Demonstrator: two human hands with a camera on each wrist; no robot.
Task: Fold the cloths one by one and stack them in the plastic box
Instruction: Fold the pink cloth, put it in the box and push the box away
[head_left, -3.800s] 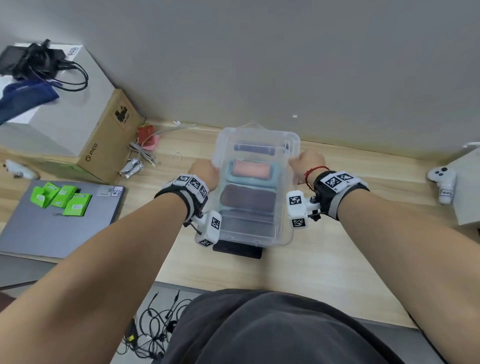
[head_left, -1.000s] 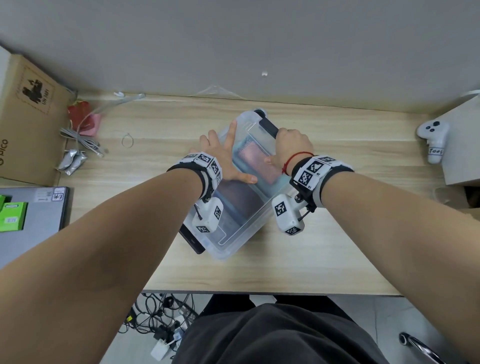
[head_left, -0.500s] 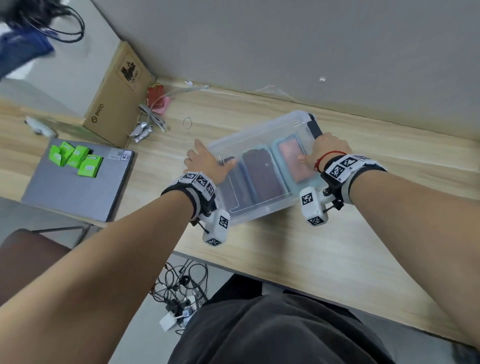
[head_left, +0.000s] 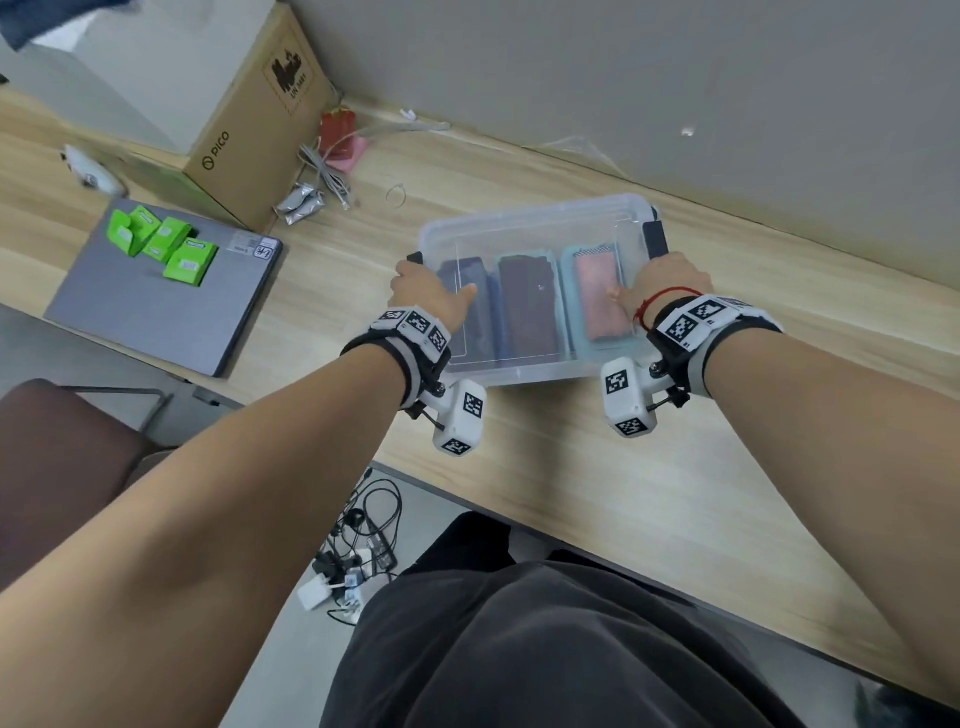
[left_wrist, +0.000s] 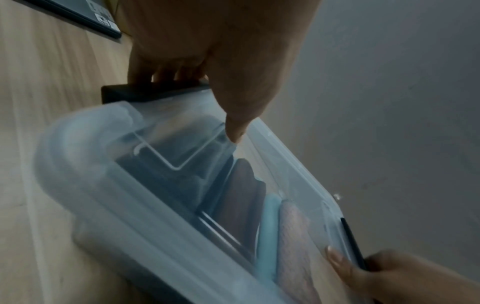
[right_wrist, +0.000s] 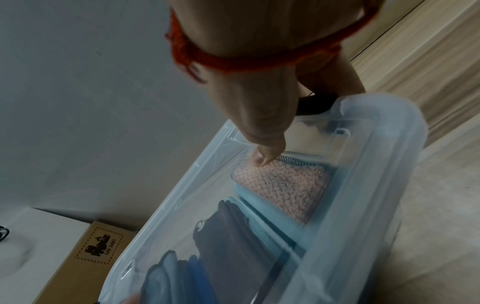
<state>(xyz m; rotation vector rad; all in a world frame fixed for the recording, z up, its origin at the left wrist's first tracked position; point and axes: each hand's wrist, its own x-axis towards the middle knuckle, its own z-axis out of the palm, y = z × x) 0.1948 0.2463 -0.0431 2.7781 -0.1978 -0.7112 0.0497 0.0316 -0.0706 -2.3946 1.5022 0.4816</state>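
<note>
The scene is viewed from above by the head camera, which is tilted forward and down over both forearms onto a light wooden tabletop (head_left: 649, 467) set against a grey wall. The left wrist view is taken close along the left hand (left_wrist: 221, 51), facing across the clear lidded plastic box (left_wrist: 109, 201) toward the wall. The right wrist view is taken equally close along the right hand (right_wrist: 262, 98), facing the opposite way over the same box toward a brown cardboard carton (right_wrist: 85, 257). The box, seen at mid distance from the head, is shared by all three views.
</note>
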